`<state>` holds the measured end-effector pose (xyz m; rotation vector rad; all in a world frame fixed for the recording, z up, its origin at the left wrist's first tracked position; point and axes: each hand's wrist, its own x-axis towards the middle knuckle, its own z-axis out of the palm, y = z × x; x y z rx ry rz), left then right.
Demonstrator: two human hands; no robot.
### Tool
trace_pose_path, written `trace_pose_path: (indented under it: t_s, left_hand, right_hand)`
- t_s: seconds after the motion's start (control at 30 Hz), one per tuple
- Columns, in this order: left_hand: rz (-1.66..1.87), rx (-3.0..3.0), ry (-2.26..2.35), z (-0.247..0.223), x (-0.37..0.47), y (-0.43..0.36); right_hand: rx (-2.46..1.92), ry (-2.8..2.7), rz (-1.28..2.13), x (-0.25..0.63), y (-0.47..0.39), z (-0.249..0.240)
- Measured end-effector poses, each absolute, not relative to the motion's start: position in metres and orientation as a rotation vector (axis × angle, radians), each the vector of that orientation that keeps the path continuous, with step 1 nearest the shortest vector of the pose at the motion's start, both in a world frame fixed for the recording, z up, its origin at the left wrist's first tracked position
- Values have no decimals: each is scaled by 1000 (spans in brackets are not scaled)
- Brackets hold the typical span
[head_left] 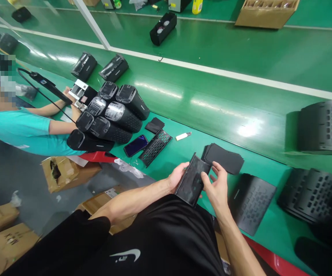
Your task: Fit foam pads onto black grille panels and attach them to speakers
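A black speaker panel (193,180) is held close to my body, its long edges running up and away. My left hand (179,175) grips its left edge, fingers partly hidden beneath. With the thumb on its face and fingers bent near the upper right edge, my right hand (216,184) holds the other side. Just past that hand lies a stack of thin black sheets (223,158). A perforated black panel (253,203) rests on the mat to the right. Another perforated panel (156,147) lies to the left, beside a phone (136,145) and a small white-handled blade (183,136).
Several black speaker housings (125,115) stand grouped at the left, near a co-worker in a turquoise shirt (25,128). More perforated panels (312,195) are stacked at the right. Beyond runs a green conveyor (226,103). Cardboard boxes (65,174) sit on the floor.
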<state>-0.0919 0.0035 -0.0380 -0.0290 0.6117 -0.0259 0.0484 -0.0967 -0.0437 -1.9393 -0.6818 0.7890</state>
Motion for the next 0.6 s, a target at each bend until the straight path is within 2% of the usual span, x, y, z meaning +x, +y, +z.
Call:
trace_pose_path:
  t_s: [0.1,0.23,0.6]
  left_hand:
    - [-49,-46,547,-32,-93,7]
    - [-61,-73,527,-26,-91,10]
    - [-61,-14,609,-35,-86,6]
  right_hand:
    - [-1793,-320,981,50,-97,-51]
    - [-1724,-174,995,53,-99,-52]
    - [-1851,-587,946,56,-101,-51]
